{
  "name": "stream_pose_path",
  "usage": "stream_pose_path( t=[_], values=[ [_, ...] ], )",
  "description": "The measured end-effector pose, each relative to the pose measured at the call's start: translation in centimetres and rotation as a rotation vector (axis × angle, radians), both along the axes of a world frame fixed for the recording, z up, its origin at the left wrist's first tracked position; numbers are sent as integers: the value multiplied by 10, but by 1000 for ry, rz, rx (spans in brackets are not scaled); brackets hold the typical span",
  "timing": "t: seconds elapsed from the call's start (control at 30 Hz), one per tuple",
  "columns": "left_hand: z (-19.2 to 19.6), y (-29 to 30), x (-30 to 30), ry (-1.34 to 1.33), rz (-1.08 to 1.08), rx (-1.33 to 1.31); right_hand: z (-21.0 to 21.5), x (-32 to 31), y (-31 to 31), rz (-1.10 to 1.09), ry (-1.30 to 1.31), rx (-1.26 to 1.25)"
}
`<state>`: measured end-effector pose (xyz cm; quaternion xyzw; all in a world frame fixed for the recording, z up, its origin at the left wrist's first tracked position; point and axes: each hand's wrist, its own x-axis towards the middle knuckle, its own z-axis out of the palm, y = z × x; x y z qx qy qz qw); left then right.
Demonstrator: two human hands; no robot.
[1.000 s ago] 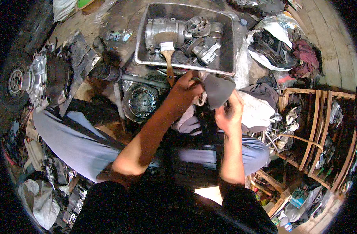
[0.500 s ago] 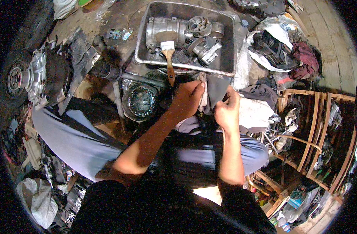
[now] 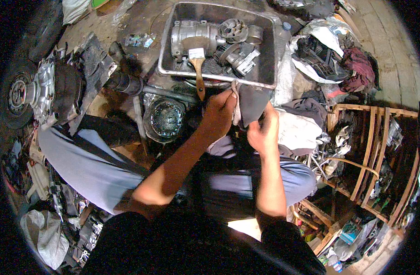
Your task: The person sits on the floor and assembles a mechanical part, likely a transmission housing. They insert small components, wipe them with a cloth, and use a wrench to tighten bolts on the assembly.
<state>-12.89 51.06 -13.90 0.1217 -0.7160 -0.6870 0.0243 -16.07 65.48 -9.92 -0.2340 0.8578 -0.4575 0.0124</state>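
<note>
My left hand point(image 3: 220, 114) is closed on a pale pinkish rag point(image 3: 236, 101), just in front of the tray. Against the rag lies a dark grey flexible sheet point(image 3: 254, 104), which looks like sandpaper. My right hand point(image 3: 265, 132) grips that sheet by its lower right edge, thumb on the near side. Beyond both hands stands a black rectangular tray point(image 3: 219, 81) with a pale rim. It holds a metal cylindrical housing point(image 3: 194, 34), a round metal plate with holes point(image 3: 233, 30) and a shafted metal part point(image 3: 241, 59). A paintbrush point(image 3: 198, 73) leans over the near rim.
A round bowl of dark liquid point(image 3: 165, 120) sits left of my hands, near a metal pipe point(image 3: 168, 94). Further left is a large metal housing point(image 3: 52, 91). A white cloth point(image 3: 299, 130) lies to the right, before a wooden rack point(image 3: 367, 151) and a bag of parts point(image 3: 320, 55).
The grey sheet now shows wider and more spread out between my hands. My left hand has shifted slightly left, and the right hand's fingers have changed their hold.
</note>
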Motion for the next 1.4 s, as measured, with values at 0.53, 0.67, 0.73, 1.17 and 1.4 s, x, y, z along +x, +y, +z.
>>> stream_pose_path(
  t=[0.53, 0.67, 0.73, 1.17, 1.4],
  values=[
    [-21, 5, -3, 189, 66, -151, 10, 4, -11, -109, -235, -124],
    [-14, 0, 2, -57, 57, 40, 8, 4, -7, -8, 69, -66],
    [-21, -5, -2, -21, 107, 23, 9, 7, -8, -29, -13, -97],
    [14, 4, 2, 219, 165, 7, -5, -4, -4, -329, -584, -615],
    [24, -1, 2, 103, 88, 98, 2, -4, -4, -362, -654, -684]
  ],
)
